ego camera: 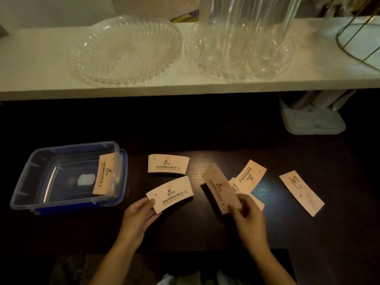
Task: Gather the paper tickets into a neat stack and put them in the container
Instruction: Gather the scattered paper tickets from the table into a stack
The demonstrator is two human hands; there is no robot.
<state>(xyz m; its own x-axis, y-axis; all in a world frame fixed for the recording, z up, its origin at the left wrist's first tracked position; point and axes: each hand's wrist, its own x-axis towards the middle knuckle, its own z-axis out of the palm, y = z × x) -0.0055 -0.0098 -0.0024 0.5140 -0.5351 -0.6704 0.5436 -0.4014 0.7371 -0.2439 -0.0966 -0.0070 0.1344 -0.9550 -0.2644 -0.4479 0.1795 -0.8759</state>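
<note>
Pale orange paper tickets lie scattered on a dark table. My left hand [139, 214] pinches one ticket [170, 193] by its near left corner. My right hand [248, 219] holds a tilted bundle of tickets [222, 190] just above the table. A small neat stack of tickets [168, 164] rests beyond my left hand. Two loose tickets [249, 176] overlap behind my right hand, and a single ticket [301, 192] lies far right. The clear plastic container [41, 161], sitting on its blue lid, stands at the left with one ticket [103, 173] leaning inside against its right wall.
A white shelf [41, 58] runs across the back above the table, carrying two cut-glass dishes [125, 50], a tall ribbed clear vase [244, 27] and a gold wire frame [357, 38]. A pale plastic holder [310, 118] stands under the shelf at the right.
</note>
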